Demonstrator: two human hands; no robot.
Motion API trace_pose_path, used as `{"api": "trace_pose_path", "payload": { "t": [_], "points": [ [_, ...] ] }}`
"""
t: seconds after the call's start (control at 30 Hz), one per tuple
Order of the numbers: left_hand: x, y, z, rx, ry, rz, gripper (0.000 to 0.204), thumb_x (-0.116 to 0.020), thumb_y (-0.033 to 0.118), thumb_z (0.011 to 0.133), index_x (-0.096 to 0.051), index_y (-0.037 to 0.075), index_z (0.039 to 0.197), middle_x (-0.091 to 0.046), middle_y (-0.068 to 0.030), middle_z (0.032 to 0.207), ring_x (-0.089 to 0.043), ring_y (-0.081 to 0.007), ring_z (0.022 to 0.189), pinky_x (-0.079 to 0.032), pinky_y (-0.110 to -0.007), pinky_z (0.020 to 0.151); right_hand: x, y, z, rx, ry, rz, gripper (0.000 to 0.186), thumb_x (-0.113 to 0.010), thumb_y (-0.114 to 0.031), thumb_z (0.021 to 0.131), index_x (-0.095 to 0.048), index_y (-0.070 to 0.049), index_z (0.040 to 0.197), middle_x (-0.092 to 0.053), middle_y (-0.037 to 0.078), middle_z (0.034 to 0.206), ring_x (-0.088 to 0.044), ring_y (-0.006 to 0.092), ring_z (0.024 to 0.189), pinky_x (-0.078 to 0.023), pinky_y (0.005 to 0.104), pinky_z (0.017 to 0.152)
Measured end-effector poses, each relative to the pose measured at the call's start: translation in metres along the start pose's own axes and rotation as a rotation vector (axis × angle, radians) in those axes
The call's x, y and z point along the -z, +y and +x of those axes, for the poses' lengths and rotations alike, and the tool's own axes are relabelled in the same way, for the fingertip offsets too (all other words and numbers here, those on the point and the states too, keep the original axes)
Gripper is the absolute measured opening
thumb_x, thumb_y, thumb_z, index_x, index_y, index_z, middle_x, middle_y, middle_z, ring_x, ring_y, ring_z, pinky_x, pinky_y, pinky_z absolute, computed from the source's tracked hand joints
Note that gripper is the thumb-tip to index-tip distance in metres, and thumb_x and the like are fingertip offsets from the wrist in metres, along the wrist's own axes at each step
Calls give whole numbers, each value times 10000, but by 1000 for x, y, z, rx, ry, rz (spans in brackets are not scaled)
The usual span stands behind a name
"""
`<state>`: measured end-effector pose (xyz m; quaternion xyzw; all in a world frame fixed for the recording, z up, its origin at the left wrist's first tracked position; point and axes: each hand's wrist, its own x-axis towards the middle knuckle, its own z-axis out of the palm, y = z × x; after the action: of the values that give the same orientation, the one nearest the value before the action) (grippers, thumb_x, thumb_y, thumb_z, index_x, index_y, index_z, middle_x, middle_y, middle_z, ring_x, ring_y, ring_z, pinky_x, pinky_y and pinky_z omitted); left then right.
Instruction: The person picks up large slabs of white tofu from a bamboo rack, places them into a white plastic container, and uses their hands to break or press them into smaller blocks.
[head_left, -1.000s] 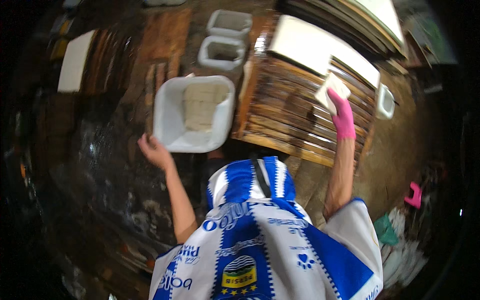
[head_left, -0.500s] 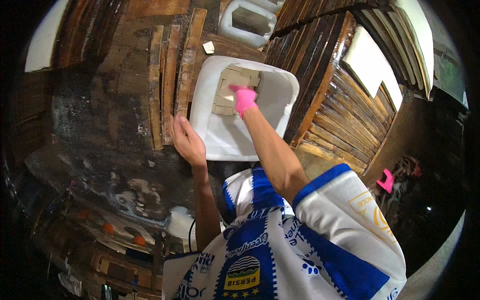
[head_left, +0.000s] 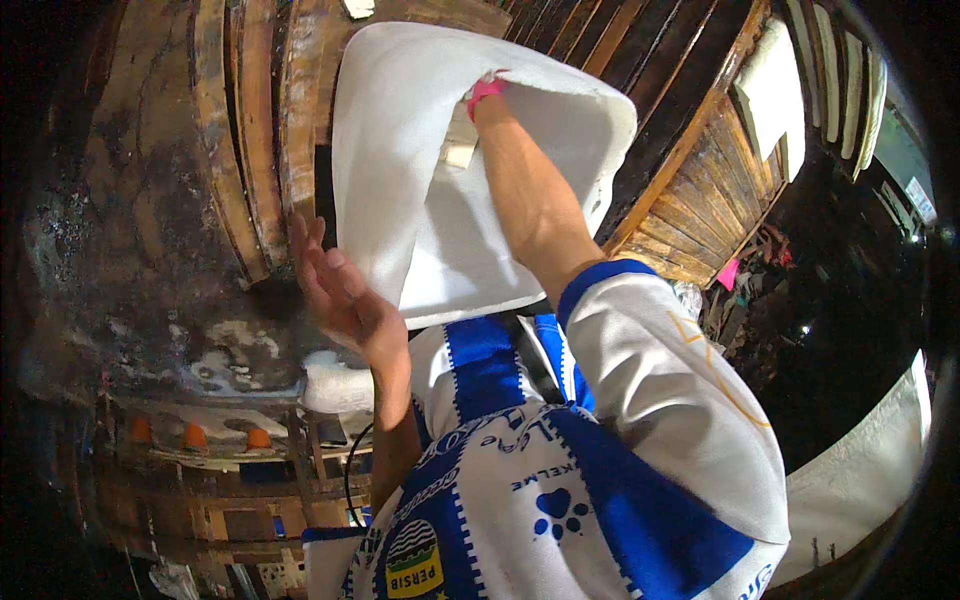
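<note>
White tub [head_left: 440,230]: large, rectangular, rounded corners, tilted so its open mouth faces away from the wearer; it stands on the dark, stained wooden tabletop [head_left: 130,220], its near rim just above the blue-and-white jersey [head_left: 560,470]. Right hand [head_left: 482,92]: in a pink glove, reached deep into the tub over its near wall; only the glove's cuff and a strip of the wrist show, so the grip cannot be told as spread or pressed together. Pale slab [head_left: 460,145]: flat, off-white piece inside the tub, just below the pink glove and beside the forearm; whether the hand touches it cannot be told. Left hand [head_left: 345,300]: bare, fingers spread and lightly curled, palm turned toward the tub's left outer wall, touching or just beside it, pinching nothing. Slatted wooden racks [head_left: 700,190]: right of the tub, one bearing a white sheet [head_left: 775,85]. Wooden planks [head_left: 250,130]: left of the tub, lying lengthwise.
</note>
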<state>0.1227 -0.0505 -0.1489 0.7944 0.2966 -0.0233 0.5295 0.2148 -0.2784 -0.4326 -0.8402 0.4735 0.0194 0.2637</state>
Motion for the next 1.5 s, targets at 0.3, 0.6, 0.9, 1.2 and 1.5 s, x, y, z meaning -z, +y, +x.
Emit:
{"api": "trace_pose_path", "payload": {
  "t": [0.3, 0.6, 0.9, 1.2, 1.5],
  "points": [
    [-2, 6, -3, 32, 35, -57, 534, -434, 370, 1010, -521, -92, 1262, -512, -183, 1368, -507, -255, 1233, -366, -365, 1048, 14, -7, 12, 88, -124, -441, 238, -517, -140, 868, -670, -66, 1035, -690, 137, 960, -652, 316, 827, -503, 447, 721],
    [18, 27, -16, -78, 258, 206, 422, -453, 305, 1015, -584, -27, 1240, -599, -182, 1258, -581, -309, 1149, -465, -389, 948, 402, -113, -86, 339, -599, 578, 335, -459, -244, 968, -666, -54, 1150, -659, 42, 1121, -600, 137, 1042, -457, 299, 940],
    [25, 6, -74, -203, 521, 335, 474, -401, 353, 1023, -525, -2, 1312, -445, -214, 1415, -397, -343, 1334, -333, -454, 1080, 466, 16, 178, 88, 114, -133, 464, -377, -232, 989, -349, -31, 1407, -333, 161, 1455, -425, 297, 1289, -326, 439, 1073],
    [16, -13, -177, -183, 597, 360, 381, -463, 276, 997, -589, 4, 1232, -454, -223, 1405, -424, -356, 1310, -376, -451, 1031, 449, 27, 220, -157, -569, 1522, 520, -231, -301, 991, -406, 7, 1372, -515, 206, 1339, -476, 347, 1255, -382, 504, 1050],
    [-17, 40, -194, -415, 689, 375, 333, -485, 199, 986, -571, 10, 1246, -450, -202, 1407, -415, -358, 1309, -334, -459, 1070, 453, 39, 250, -173, -1118, 1651, 603, -235, -371, 979, -358, 61, 1382, -432, 267, 1410, -455, 422, 1273, -347, 545, 1077]
  ]
}}
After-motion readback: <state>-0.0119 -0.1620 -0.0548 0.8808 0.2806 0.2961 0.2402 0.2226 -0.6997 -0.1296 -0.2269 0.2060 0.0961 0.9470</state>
